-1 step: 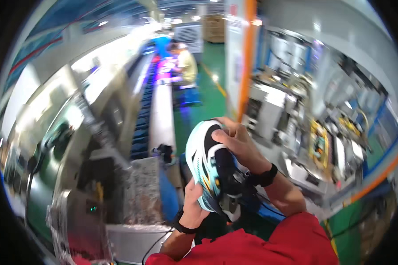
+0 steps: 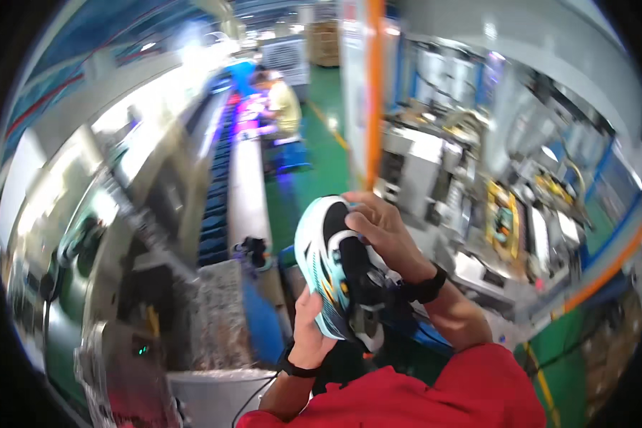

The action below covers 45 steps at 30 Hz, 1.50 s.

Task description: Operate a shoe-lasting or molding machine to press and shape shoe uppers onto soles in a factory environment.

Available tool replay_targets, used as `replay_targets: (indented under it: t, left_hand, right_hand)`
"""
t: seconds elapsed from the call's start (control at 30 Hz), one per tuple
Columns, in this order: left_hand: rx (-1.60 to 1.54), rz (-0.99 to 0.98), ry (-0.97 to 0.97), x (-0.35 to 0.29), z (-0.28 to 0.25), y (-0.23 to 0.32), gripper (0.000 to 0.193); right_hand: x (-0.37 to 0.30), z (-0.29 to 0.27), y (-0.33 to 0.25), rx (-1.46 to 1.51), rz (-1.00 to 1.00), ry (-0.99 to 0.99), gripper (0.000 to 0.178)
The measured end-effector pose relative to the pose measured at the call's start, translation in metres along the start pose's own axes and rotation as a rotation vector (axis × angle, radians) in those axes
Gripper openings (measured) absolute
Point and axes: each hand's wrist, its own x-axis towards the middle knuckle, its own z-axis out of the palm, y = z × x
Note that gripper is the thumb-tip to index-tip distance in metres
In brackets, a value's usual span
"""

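Observation:
In front of my body I hold up a sports shoe [image 2: 312, 250] in light teal, white and black, its rounded end pointing away from me. My left hand [image 2: 311, 329] grips the shoe's near left side, thumb up along the edge. Wrapped over the far right side is my right hand [image 2: 382, 232], with its thumb pressed onto the black upper. The fingers of both hands are partly hidden around the shoe. Dark bands circle both wrists. A black part at the shoe's near end is blurred, so I cannot tell its details.
To the left, a long conveyor [image 2: 249, 192] runs away beside a row of dark blue trays. A person [image 2: 285, 107] in a yellow top sits beside it. Machinery with metal fixtures [image 2: 503, 221] stands at the right behind an orange post [image 2: 375, 93]. A worn block-shaped surface [image 2: 221, 314] is nearby.
The surroundings have shifted left in the picture as my view turned slightly right. Both hands keep their grip on the shoe, which looks slightly turned.

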Motion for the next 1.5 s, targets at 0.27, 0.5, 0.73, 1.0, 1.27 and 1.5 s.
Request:
replay_targets:
  t: [0.27,0.5,0.73,1.0,1.27,1.5]
  left_hand:
    - [0.553,-0.132,0.019,0.100,0.074,-0.191,0.045]
    - [0.824,-0.541,-0.330,0.184,0.093,-0.356,0.075]
    - [1.409,-0.302,-0.325,0.321,0.087,-0.507,0.084]
    - [1.790,-0.422,-0.349,0.394,0.065,-0.634,0.076]
    - [0.519,-0.972,0.038,0.381,0.039,-0.557,0.025]
    - [0.502,-0.876,-0.054,0.268,0.037,-0.335,0.043]
  right_hand:
    - [-0.174,-0.182,0.051,-0.011,-0.041,0.510,0.076]
    - [-0.280,-0.312,0.086,0.025,0.090,1.221,0.053]
    - [-0.353,-0.355,0.036,-0.276,0.185,1.572,0.050]
    - [-0.380,-0.354,0.022,-0.434,0.209,1.813,0.056]
    - [-0.311,-0.512,0.011,-0.754,0.481,1.495,0.050]
    - [-0.131,-0.617,0.098,-0.904,1.039,0.843,0.056]
